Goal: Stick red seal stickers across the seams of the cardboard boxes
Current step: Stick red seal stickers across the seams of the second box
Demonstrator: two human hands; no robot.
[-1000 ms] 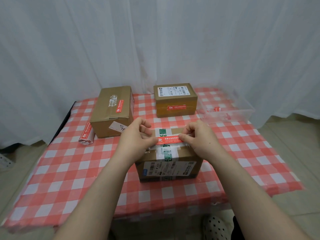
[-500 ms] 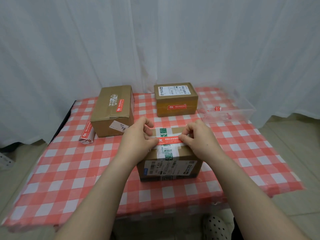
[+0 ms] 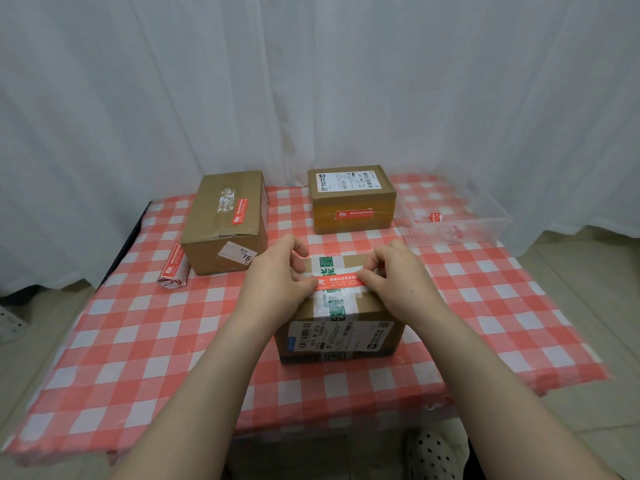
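Observation:
A cardboard box [image 3: 343, 337] with green-and-white tape along its top seam stands near the table's front edge. Across that seam lies a red seal sticker [image 3: 341, 280]. My left hand [image 3: 277, 282] pinches the sticker's left end and my right hand [image 3: 398, 282] pinches its right end, fingers curled, both resting on the box top. The sticker's two ends are hidden under my fingers. Two more boxes stand behind: a left box [image 3: 225, 220] with a red sticker on its top, and a far box [image 3: 351, 199] with one across its front.
A folded strip of red stickers [image 3: 173, 270] lies left of the left box. A clear plastic tray [image 3: 453, 220] holding a few red stickers sits at the back right. White curtains hang behind the red-checked table [image 3: 138, 341].
Both hands have lowered slightly, bringing the sticker down onto the box top; the fingers stay at its ends. The boxes have not moved.

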